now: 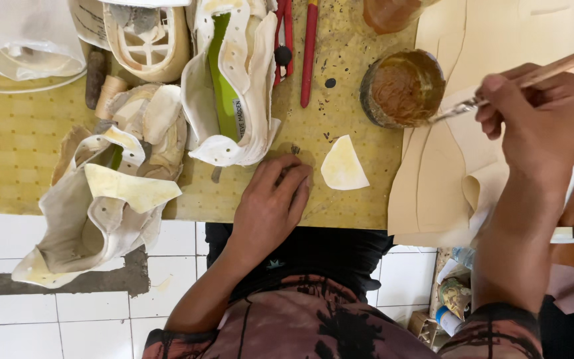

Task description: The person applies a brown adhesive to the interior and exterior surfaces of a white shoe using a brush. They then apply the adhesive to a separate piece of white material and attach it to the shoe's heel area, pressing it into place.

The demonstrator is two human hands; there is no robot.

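My left hand (272, 203) lies flat, fingers down, on a yellow cutting mat (340, 106), beside a small cream leather piece (343, 165). Over at the right, my right hand (539, 116) grips a wooden-handled brush (546, 72). The brush tip dips into a round tin of brown glue (403, 88). A white shoe upper with a green insole (230, 86) rests just beyond my left hand.
More white shoe uppers (111, 199) pile up at the mat's left. A tan shoe sole (149, 40) lies at the top. Red-handled tools (308, 46) sit above the glue tin. Cream leather sheets (446, 179) cover the right side. White floor tiles (68, 312) show below.
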